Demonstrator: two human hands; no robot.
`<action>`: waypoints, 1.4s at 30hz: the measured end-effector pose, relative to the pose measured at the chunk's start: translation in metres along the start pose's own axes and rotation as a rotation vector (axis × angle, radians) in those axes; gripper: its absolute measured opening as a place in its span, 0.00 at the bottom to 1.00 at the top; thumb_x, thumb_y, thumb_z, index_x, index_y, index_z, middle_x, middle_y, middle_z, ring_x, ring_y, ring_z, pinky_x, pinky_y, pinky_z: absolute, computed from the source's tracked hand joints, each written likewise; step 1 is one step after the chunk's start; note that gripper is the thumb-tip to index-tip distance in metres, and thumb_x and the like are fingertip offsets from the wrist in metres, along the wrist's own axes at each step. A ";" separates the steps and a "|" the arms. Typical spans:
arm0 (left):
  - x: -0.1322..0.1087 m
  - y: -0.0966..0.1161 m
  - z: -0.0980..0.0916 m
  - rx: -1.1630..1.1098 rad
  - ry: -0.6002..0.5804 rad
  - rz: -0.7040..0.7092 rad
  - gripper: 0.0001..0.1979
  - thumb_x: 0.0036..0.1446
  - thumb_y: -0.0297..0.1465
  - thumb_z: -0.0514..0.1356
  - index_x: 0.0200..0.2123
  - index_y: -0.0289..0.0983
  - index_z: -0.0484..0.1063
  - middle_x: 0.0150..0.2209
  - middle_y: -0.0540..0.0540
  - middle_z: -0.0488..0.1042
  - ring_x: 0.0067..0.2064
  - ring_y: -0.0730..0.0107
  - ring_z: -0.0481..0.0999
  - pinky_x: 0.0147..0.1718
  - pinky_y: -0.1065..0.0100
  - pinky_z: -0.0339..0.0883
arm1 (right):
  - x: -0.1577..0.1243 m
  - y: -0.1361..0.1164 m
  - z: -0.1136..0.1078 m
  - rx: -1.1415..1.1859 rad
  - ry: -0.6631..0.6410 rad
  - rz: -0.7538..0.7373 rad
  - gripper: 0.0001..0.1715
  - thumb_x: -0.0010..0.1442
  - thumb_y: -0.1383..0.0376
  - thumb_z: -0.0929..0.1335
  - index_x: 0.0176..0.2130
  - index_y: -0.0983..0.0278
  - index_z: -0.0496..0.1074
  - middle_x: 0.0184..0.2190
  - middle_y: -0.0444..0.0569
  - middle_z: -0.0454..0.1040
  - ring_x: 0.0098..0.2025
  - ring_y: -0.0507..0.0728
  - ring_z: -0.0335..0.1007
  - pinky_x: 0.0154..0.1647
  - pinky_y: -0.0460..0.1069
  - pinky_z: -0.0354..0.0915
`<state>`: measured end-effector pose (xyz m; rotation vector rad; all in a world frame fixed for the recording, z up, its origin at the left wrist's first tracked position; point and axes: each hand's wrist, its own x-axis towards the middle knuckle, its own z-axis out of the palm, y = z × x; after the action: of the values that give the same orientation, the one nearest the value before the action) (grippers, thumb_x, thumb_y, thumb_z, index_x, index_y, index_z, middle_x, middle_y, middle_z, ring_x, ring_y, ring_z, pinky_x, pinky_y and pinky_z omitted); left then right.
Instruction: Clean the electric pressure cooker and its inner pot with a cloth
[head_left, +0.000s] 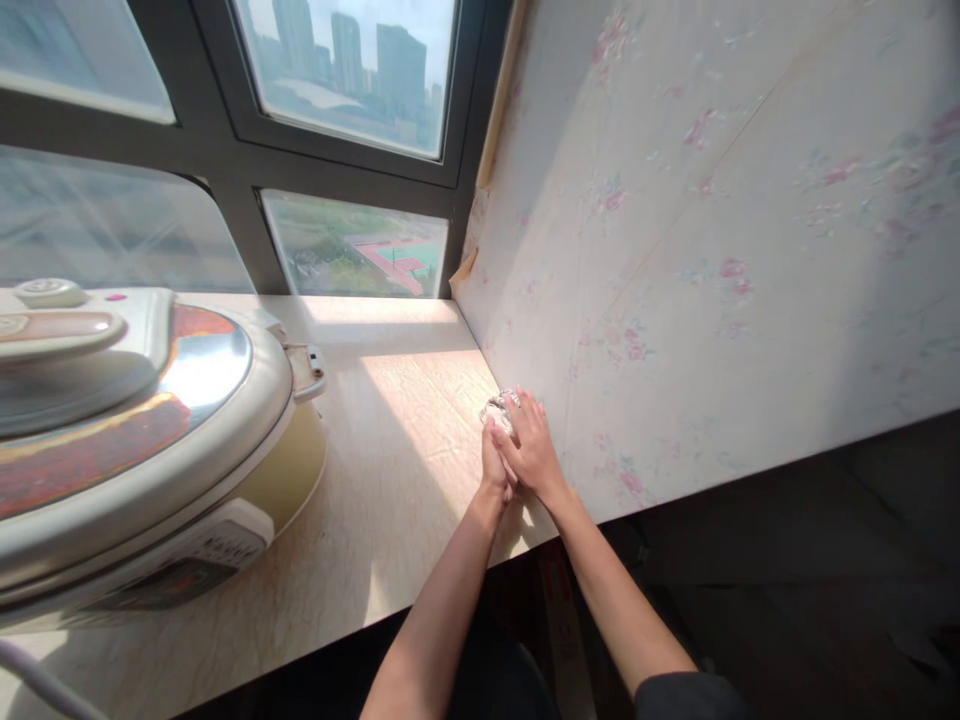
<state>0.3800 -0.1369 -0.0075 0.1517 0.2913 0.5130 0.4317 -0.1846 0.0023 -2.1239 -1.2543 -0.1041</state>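
A floral-papered wall (pixel 720 250) meets a dark-framed window (pixel 300 167) above a sunlit marble-patterned counter (pixel 375 450), where a lidded electric cooker (pixel 150 420) stands well apart from a person's two bare hands. The right hand (pixel 532 445) lays its straightened fingers, nearly together, over a crumpled patterned wad (pixel 496 412); the left hand (pixel 495 465) sets its thumb to the near side, its other fingers largely hidden. The small bundle, cloth or paper, sits between the hands beside the wall; whether it touches the counter cannot be told. Good handling here calls for even pressure from both palms, loose folds tucked inward and knuckles kept off the wallpaper.
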 end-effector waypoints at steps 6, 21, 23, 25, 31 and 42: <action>0.003 0.009 0.001 0.006 -0.074 0.043 0.37 0.69 0.55 0.38 0.64 0.40 0.70 0.65 0.40 0.70 0.68 0.57 0.68 0.67 0.59 0.60 | 0.002 0.008 0.009 -0.315 -0.102 -0.187 0.27 0.74 0.61 0.59 0.64 0.68 0.70 0.70 0.62 0.61 0.74 0.68 0.52 0.73 0.66 0.50; -0.023 0.070 -0.017 0.490 0.193 0.009 0.38 0.68 0.57 0.40 0.75 0.47 0.48 0.77 0.50 0.40 0.77 0.65 0.36 0.73 0.54 0.33 | 0.022 0.064 0.061 -0.192 -0.049 -0.165 0.25 0.70 0.61 0.60 0.60 0.63 0.73 0.64 0.58 0.70 0.68 0.65 0.62 0.70 0.66 0.55; -0.029 0.074 -0.024 0.537 0.214 0.032 0.38 0.68 0.56 0.41 0.74 0.46 0.50 0.77 0.49 0.42 0.77 0.65 0.38 0.73 0.56 0.36 | 0.023 0.063 0.061 -0.209 -0.067 -0.165 0.25 0.69 0.61 0.60 0.60 0.64 0.73 0.65 0.59 0.70 0.69 0.66 0.61 0.71 0.66 0.54; -0.036 0.076 -0.034 0.562 0.224 0.040 0.36 0.68 0.54 0.44 0.73 0.44 0.55 0.76 0.46 0.46 0.76 0.64 0.44 0.72 0.57 0.40 | 0.022 0.063 0.059 -0.232 -0.092 -0.174 0.26 0.68 0.61 0.61 0.61 0.66 0.73 0.66 0.60 0.68 0.69 0.67 0.60 0.71 0.66 0.53; -0.062 0.072 -0.067 0.595 0.269 0.115 0.28 0.54 0.49 0.67 0.54 0.39 0.76 0.62 0.35 0.73 0.67 0.51 0.68 0.67 0.54 0.58 | 0.021 0.062 0.051 -0.326 -0.204 -0.192 0.30 0.67 0.60 0.62 0.64 0.68 0.69 0.69 0.62 0.62 0.72 0.68 0.54 0.72 0.67 0.49; -0.132 0.106 -0.080 0.736 0.128 0.238 0.25 0.40 0.52 0.74 0.27 0.35 0.78 0.41 0.35 0.83 0.48 0.52 0.82 0.54 0.52 0.72 | 0.009 -0.004 0.042 -0.467 -0.076 -0.253 0.34 0.69 0.60 0.64 0.69 0.72 0.61 0.72 0.70 0.53 0.75 0.77 0.42 0.71 0.74 0.42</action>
<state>0.1963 -0.1063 -0.0290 0.8785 0.5841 0.6337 0.4229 -0.1520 -0.0252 -2.3564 -1.6693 -0.4699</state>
